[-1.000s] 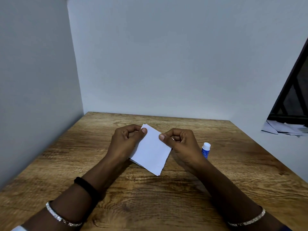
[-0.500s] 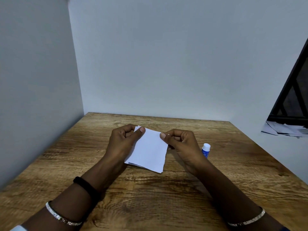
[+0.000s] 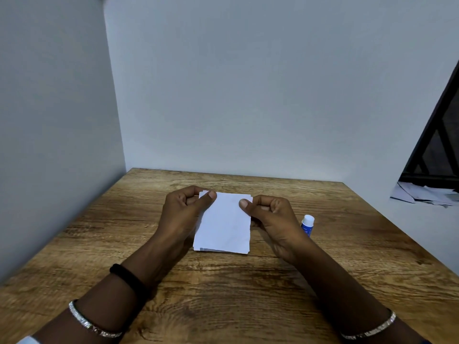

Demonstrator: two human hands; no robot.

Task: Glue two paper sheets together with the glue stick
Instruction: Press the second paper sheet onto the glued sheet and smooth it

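Two small white paper sheets [image 3: 223,224] lie stacked, one on the other, over the middle of the wooden table [image 3: 223,294]; a sliver of the lower sheet shows along the near edge. My left hand [image 3: 183,212] pinches the far left corner with thumb on top. My right hand [image 3: 270,214] pinches the far right corner the same way. A blue glue stick [image 3: 307,225] with a white cap stands upright just right of my right hand, partly hidden by it.
Grey walls close in the table on the left and at the back. Beyond the table's right edge lies a heap of loose papers [image 3: 424,194] under a dark frame [image 3: 437,145].
The stacked sheets have turned from a diagonal tilt to square with the table's edges. Both hands kept their pinch on the far corners and shifted slightly with the turn.
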